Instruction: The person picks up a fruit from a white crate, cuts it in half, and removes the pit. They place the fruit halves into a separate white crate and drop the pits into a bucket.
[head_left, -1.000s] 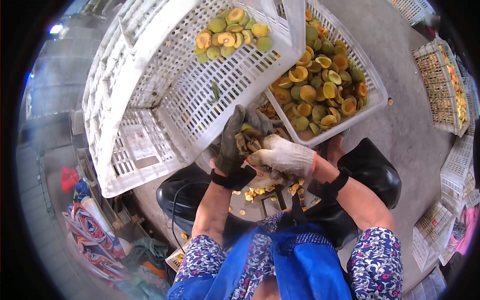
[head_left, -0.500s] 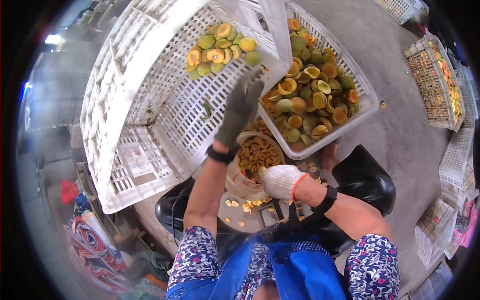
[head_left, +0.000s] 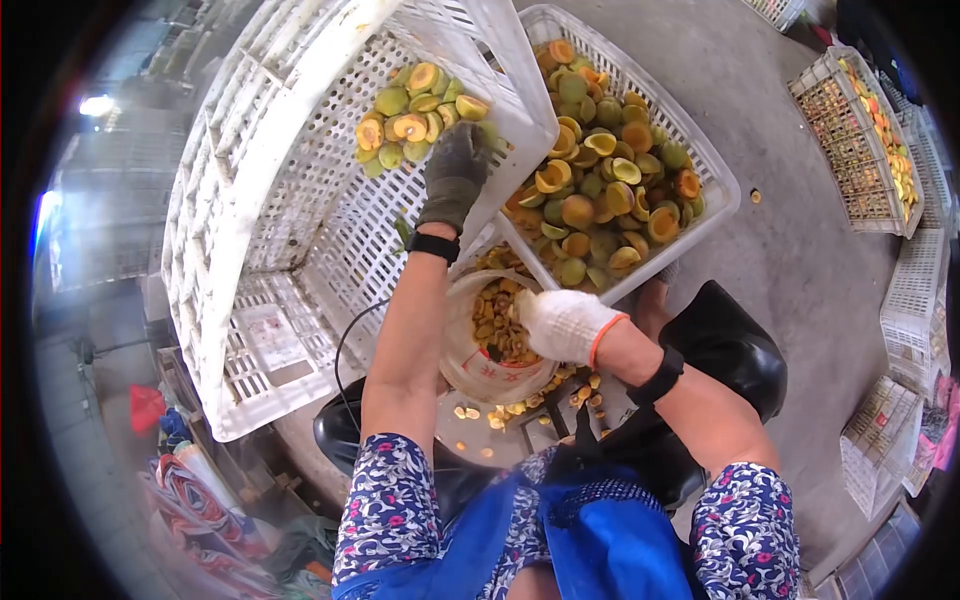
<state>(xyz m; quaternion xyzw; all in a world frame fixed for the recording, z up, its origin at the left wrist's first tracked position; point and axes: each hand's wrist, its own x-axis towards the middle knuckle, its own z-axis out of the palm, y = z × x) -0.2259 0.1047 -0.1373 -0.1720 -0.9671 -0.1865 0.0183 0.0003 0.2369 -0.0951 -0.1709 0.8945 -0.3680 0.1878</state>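
Note:
My left hand [head_left: 456, 172], in a dark glove, reaches into a tilted white plastic crate [head_left: 345, 215]. Its curled fingers are at the right edge of a pile of halved green-yellow stone fruit [head_left: 410, 127], against a green fruit [head_left: 488, 134]. My right hand [head_left: 568, 326], in a white knitted glove with an orange cuff, is closed above the right rim of a pale bucket [head_left: 462, 362]. What its fingers grip, if anything, is hidden. Brownish-yellow stones or pieces [head_left: 497, 318] fill part of the bucket.
A second white crate [head_left: 722, 205] at the right holds many hollowed fruit halves [head_left: 600, 170]. Loose pieces [head_left: 515, 410] lie on the floor under the bucket. More filled crates [head_left: 850, 150] stand at far right. A leafy sprig [head_left: 403, 232] lies in the tilted crate.
My left hand has moved from over the crate's near edge up to the fruit pile, its fingers now curled there. My right hand stays by the bucket. The whole view has shifted slightly.

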